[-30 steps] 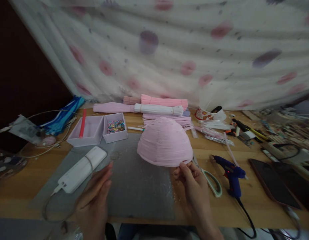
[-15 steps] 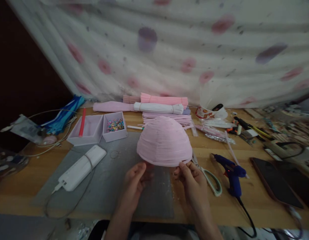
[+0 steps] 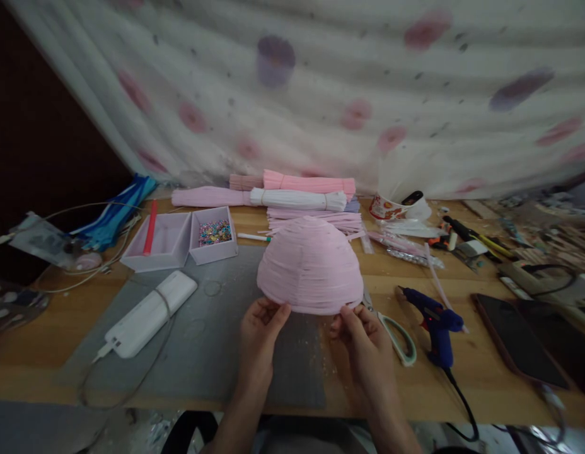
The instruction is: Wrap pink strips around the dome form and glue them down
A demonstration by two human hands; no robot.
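A pink dome made of wrapped strips is placed on a grey mat in the middle of the tabletop. Its lower edge is pinched by the left hand at 7 o'clock and by the right hand at 5 o'clock, the fingers of both hands being closed on the rim. Scissors and a blue glue gun are seen at 3 o'clock of the dome, just beside the right hand. A white power bank is lying at 9 o'clock, and a box of beads at 10 o'clock.
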